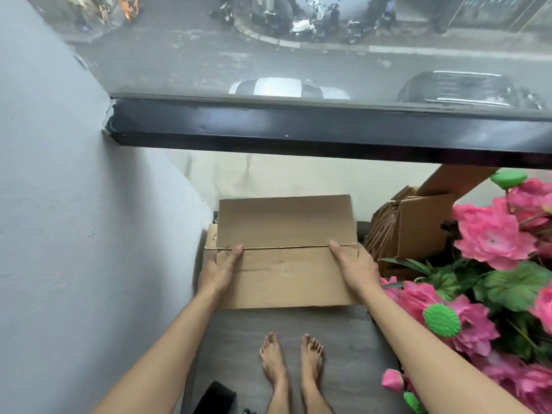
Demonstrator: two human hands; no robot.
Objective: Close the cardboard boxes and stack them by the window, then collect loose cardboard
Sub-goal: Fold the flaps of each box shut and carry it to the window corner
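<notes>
Cardboard box (285,252): on the floor under the window (298,55), flaps shut.
Left hand (219,271): flat, fingers straight, pressing the left edge.
Right hand (354,265): flat likewise, right edge.
Advice: press evenly, keeping the seam aligned.

One closed brown cardboard box (286,252) sits below the window under two bare hands, left (219,271) and right (354,265). A single stack of folded brown cardboard (415,231) stands beside it. Two bare feet (291,358) stand on the grey floor, and two cars (288,88) are parked on the street outside.
</notes>
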